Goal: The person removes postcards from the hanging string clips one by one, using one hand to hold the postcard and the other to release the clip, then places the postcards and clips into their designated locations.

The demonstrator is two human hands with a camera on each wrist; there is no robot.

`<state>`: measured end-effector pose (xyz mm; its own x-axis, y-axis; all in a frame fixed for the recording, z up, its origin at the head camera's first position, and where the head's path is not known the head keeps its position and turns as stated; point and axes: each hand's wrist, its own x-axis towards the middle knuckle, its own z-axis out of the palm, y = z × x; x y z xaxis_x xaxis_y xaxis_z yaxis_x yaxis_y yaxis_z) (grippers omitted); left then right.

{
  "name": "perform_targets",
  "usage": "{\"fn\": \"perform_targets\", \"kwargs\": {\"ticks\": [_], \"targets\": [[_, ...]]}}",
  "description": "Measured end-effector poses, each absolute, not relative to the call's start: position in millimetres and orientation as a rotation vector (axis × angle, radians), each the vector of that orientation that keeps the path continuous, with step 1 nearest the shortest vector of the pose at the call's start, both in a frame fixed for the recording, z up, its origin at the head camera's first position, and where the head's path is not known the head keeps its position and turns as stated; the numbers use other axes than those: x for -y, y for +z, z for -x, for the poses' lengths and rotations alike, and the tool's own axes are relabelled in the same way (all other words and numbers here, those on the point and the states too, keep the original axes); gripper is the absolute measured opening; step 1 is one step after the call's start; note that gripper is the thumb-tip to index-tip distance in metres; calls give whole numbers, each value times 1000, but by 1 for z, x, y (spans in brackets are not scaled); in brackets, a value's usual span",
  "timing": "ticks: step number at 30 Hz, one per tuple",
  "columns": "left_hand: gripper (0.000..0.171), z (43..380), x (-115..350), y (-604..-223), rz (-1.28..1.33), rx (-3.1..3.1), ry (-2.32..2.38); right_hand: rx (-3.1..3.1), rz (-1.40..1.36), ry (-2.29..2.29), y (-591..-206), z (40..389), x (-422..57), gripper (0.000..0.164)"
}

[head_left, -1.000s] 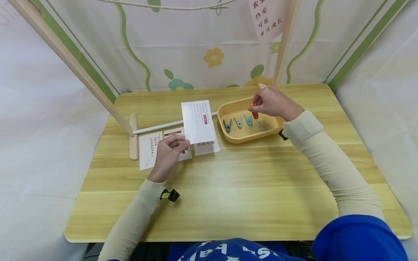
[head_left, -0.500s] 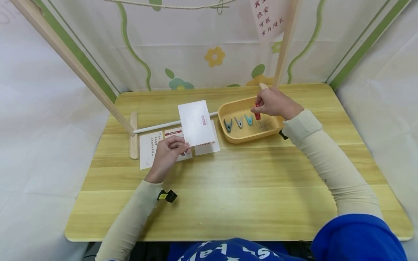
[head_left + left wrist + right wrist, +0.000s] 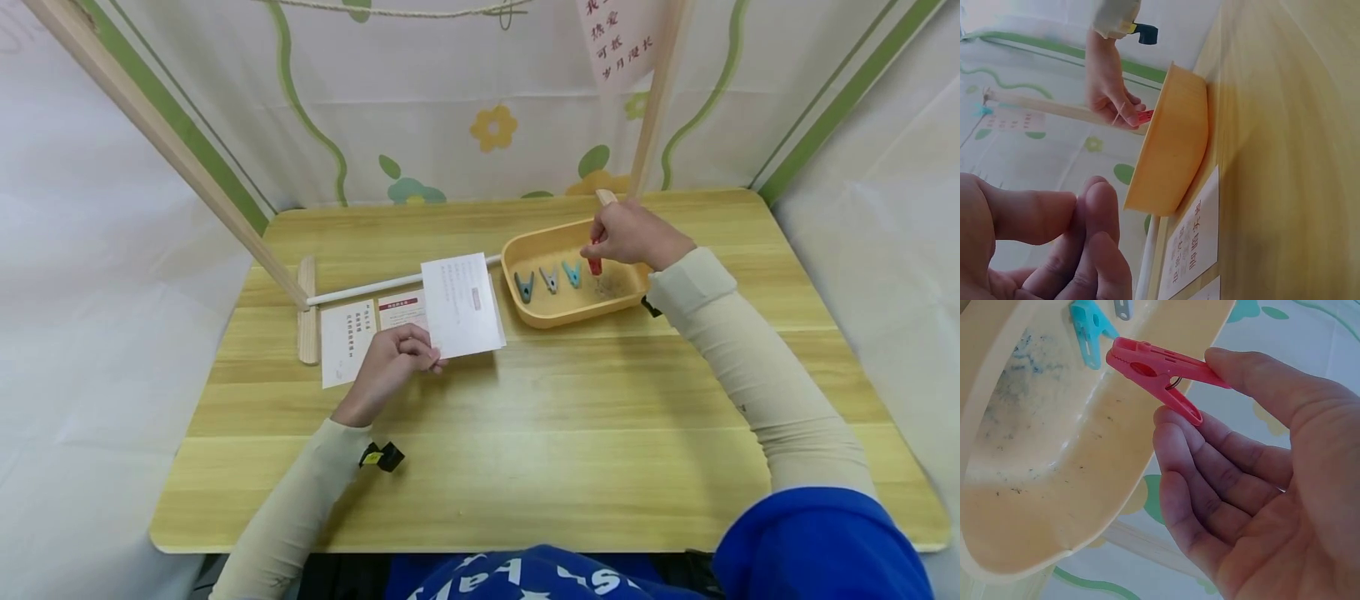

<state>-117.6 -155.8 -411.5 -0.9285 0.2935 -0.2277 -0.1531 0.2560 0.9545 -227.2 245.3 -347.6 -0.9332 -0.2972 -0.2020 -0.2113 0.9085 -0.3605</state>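
Observation:
My left hand [image 3: 390,367] pinches a white printed card [image 3: 459,304] by its lower left corner, holding it over the cards on the table. In the left wrist view thumb and forefinger meet at the tips. My right hand [image 3: 637,235] holds a red clothespin [image 3: 1154,372] by its two handles, thumb on one and fingers on the other; its toothed jaws look closed. The clothespin is above a yellow tray [image 3: 551,319]. Inside the tray lie a dark grey clothespin [image 3: 524,288], a light grey one [image 3: 550,281] and a turquoise one [image 3: 572,275].
Two more cards show on the table, one lettered [image 3: 347,342], one red-headed [image 3: 401,308]. A white rod [image 3: 367,290] runs behind them from a wooden foot [image 3: 307,337]. Wooden posts [image 3: 651,117] rise at both sides; a rope [image 3: 390,12] and a hanging pink card [image 3: 618,42] are above.
The card in my left hand has tilted and come down toward me, and it now covers most of the rightmost table card. My right hand with the red clothespin has shifted only slightly right.

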Motion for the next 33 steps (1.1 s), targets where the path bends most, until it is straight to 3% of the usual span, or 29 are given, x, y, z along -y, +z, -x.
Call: {"fn": "perform_targets", "kwargs": {"ticks": [33], "targets": [[12, 99, 150, -415, -264, -2043, 1315, -2687, 212, -292, -371, 251, -246, 34]]}}
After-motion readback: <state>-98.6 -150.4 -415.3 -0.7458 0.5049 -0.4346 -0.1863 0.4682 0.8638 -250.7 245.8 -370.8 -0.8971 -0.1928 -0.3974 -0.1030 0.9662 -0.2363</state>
